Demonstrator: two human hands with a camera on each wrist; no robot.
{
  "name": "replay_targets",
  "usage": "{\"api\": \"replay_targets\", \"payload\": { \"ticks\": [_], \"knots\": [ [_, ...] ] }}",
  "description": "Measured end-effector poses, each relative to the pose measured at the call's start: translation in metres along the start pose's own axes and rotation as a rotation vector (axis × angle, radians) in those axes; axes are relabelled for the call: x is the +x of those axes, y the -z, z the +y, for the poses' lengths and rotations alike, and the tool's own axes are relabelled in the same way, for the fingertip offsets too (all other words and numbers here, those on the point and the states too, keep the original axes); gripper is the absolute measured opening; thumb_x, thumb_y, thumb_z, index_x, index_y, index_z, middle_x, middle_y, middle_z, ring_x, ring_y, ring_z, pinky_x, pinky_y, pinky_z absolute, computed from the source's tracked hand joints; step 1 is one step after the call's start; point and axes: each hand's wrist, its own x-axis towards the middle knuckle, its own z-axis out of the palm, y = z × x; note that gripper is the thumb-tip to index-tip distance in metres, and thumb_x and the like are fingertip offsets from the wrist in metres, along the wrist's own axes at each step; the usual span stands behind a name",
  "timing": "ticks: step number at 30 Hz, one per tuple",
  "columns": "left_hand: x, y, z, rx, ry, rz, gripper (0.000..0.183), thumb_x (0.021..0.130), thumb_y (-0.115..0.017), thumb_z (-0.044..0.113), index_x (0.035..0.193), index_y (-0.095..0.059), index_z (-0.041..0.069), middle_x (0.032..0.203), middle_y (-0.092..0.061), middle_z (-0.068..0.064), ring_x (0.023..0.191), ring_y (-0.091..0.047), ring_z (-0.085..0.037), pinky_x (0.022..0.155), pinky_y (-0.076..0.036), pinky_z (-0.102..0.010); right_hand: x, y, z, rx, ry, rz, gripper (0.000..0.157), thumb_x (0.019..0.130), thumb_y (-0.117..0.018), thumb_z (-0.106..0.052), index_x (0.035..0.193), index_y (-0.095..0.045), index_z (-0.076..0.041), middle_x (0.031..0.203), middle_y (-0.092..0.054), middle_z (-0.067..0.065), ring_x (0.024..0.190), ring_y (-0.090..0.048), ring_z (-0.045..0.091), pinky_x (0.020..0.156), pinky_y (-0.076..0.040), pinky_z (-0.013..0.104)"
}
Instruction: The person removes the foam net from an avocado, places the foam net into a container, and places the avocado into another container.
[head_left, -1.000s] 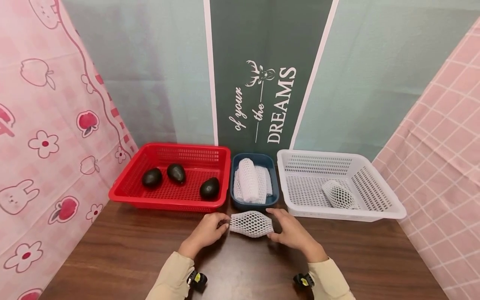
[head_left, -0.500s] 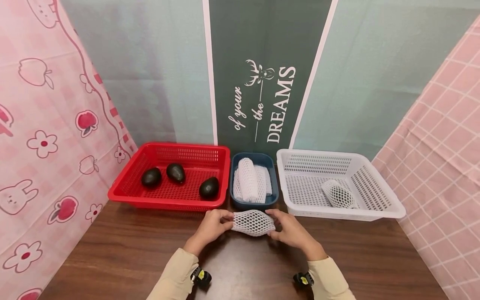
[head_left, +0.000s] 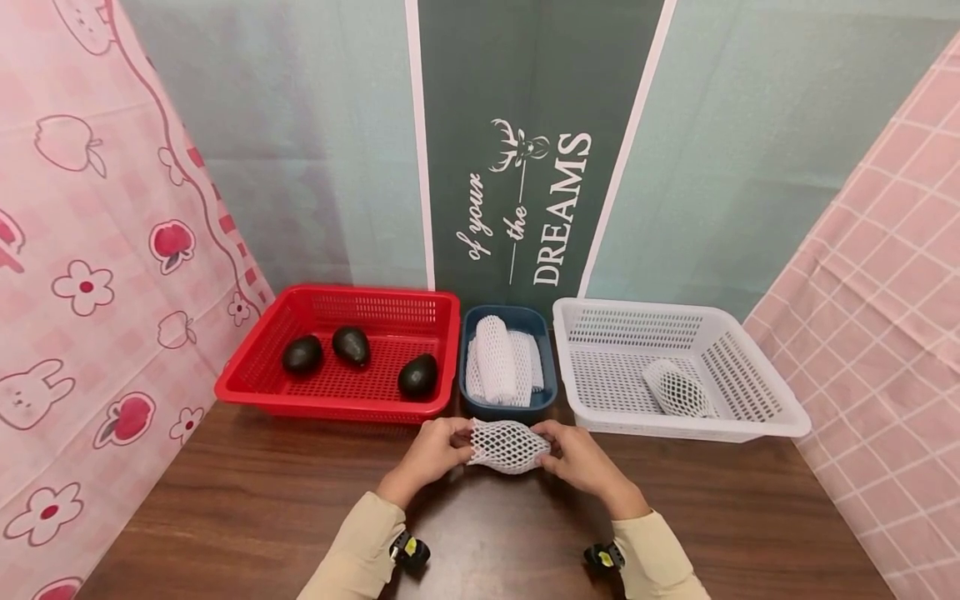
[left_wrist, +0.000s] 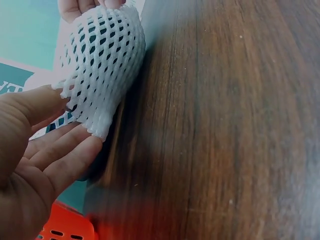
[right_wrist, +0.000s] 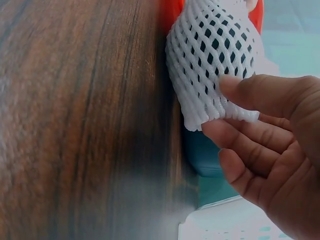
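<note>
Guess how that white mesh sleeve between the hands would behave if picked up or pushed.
The mesh sleeve looks soft, judging by its stretched holes and wavy ends. The dark thing filling its middle probably adds weight. Its rounded bulge might let it roll if pushed.

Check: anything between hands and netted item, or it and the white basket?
Nothing separates the left hand or right hand from the netted item; each grips an end. Toward the white basket, only the right hand and the basket's near wall intervene.
</note>
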Motion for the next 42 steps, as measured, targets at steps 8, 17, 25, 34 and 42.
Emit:
{"api": "replay_targets", "payload": {
  "ticks": [8,17,25,34,42],
  "knots": [
    [0.003,-0.006,0.001,0.020,0.013,-0.026,0.035,0.066,-0.070,-0.011,0.099,-0.061,-0.001,0.090,-0.067,-0.013,0.076,-0.066,-0.021,0.064,-0.051,-0.026,0.002,-0.004,0.003,-0.040,0.062,0.069,0.023,0.073,-0.073,0.002,0.094,-0.065,-0.007,0.075,-0.059,-0.007,0.064,-0.050,0.003,0.056,-0.044,0.023],
    [0.002,-0.006,0.000,0.070,-0.023,-0.022,0.038,0.067,-0.067,-0.011,0.104,-0.065,-0.001,0.092,-0.066,-0.014,0.073,-0.066,-0.020,0.062,-0.050,-0.024,0.002,-0.004,0.003,-0.058,0.085,0.094,0.019,0.072,-0.074,0.000,0.086,-0.065,-0.009,0.072,-0.057,-0.010,0.062,-0.048,0.004,0.054,-0.042,0.023],
    [0.001,-0.006,0.000,0.092,-0.035,-0.026,0.037,0.068,-0.066,-0.010,0.103,-0.065,-0.001,0.091,-0.066,-0.013,0.073,-0.065,-0.021,0.063,-0.050,-0.025,0.000,-0.003,0.003,-0.075,0.081,0.094,0.018,0.073,-0.075,-0.001,0.087,-0.066,-0.010,0.074,-0.058,-0.010,0.063,-0.048,0.003,0.056,-0.042,0.024],
    [-0.004,0.002,0.000,0.057,-0.058,-0.006,0.031,0.068,-0.067,-0.010,0.098,-0.067,0.000,0.088,-0.067,-0.009,0.075,-0.066,-0.021,0.065,-0.052,-0.031,-0.003,-0.002,0.003,-0.071,0.097,0.089,0.014,0.075,-0.075,-0.005,0.082,-0.066,-0.013,0.072,-0.058,-0.012,0.063,-0.048,0.003,0.056,-0.042,0.023],
    [-0.007,0.004,-0.001,0.024,-0.028,-0.009,0.032,0.070,-0.070,-0.007,0.102,-0.067,-0.003,0.095,-0.067,-0.013,0.078,-0.066,-0.023,0.069,-0.052,-0.032,-0.006,0.001,0.003,-0.063,0.103,0.097,0.013,0.076,-0.074,-0.004,0.079,-0.065,-0.013,0.069,-0.055,-0.013,0.061,-0.046,0.001,0.053,-0.041,0.022]
  ]
}}
